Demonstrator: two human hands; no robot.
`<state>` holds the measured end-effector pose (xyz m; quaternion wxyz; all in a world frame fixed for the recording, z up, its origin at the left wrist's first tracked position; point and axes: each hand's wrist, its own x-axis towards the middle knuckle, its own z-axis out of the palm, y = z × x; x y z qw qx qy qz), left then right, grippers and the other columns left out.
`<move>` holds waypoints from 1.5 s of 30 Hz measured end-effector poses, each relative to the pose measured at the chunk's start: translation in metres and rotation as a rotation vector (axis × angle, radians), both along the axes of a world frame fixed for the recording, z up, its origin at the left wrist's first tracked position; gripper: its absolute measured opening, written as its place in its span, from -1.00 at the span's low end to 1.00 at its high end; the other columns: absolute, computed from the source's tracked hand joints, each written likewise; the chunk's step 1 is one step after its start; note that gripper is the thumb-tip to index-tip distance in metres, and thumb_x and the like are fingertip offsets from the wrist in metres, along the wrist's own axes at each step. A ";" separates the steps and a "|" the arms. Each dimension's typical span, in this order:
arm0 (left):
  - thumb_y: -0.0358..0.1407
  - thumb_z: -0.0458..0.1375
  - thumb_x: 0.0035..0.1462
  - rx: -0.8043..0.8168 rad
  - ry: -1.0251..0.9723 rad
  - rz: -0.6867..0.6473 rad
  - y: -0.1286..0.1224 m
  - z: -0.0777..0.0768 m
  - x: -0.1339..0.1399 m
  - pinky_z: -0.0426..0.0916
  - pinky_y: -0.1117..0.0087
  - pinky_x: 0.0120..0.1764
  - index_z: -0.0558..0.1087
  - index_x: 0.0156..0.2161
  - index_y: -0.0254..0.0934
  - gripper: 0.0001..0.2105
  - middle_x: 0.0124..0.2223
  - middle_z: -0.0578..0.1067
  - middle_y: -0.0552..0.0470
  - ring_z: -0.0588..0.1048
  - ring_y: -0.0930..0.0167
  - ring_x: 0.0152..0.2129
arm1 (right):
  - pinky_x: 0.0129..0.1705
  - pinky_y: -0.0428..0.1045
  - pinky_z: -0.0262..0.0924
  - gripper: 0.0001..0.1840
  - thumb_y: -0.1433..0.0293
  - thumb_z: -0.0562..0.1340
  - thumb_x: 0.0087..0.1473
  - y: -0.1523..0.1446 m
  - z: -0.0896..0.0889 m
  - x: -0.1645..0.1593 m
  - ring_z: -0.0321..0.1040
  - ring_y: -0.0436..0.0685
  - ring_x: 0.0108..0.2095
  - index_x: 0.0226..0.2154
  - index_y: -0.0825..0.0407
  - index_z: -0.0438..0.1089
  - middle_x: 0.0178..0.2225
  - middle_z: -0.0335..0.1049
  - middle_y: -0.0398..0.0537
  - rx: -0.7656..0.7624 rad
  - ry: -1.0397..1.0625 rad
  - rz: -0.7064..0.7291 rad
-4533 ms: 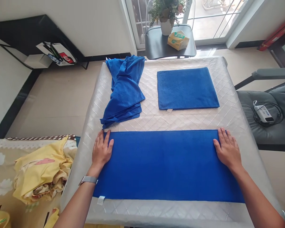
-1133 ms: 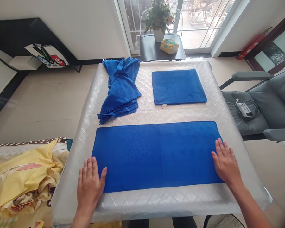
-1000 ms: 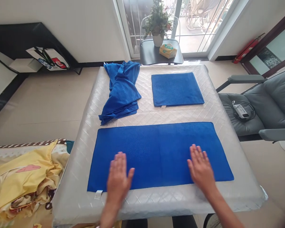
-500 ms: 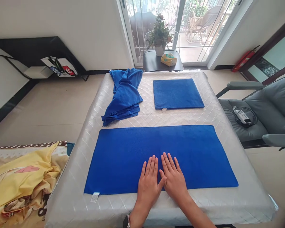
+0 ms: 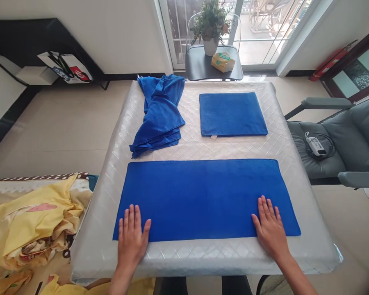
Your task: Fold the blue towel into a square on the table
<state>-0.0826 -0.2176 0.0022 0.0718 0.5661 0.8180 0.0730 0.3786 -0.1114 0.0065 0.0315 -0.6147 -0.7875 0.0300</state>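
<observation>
A blue towel (image 5: 199, 196) lies flat and smooth across the near part of the table, its long side toward me. My left hand (image 5: 132, 233) rests palm down on its near left corner, fingers stretched and thumb out, and hides the corner's tag. Near the right end, my right hand (image 5: 269, 225) also lies flat on the cloth with its fingers extended. Farther back on the right is a neatly folded blue towel (image 5: 232, 114) with a small white tag. A loose, crumpled heap of blue towels (image 5: 161, 114) lies back left.
The table has a shiny quilted cover (image 5: 190, 143). Beyond it stands a chair (image 5: 199, 65) bearing a potted plant (image 5: 210, 28) and a yellow tissue pack (image 5: 223, 61). A grey armchair (image 5: 350, 139) with a power strip (image 5: 316, 146) is at right; yellow bedding (image 5: 33, 217) lies left.
My hands have slid apart from the towel's middle, the left one to its left end and the right one toward its right end. The view has tilted slightly downward.
</observation>
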 end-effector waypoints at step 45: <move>0.01 -0.18 0.37 0.001 -0.009 -0.122 0.023 0.003 0.027 -0.11 -0.09 0.36 -0.28 0.44 -0.29 -0.30 0.47 -0.09 -0.17 -0.07 0.17 0.40 | 0.41 0.29 -0.28 -0.28 0.22 -0.10 0.38 0.018 0.004 -0.049 -0.30 0.25 0.43 0.43 0.06 -0.41 0.44 -0.21 0.06 0.003 0.027 0.020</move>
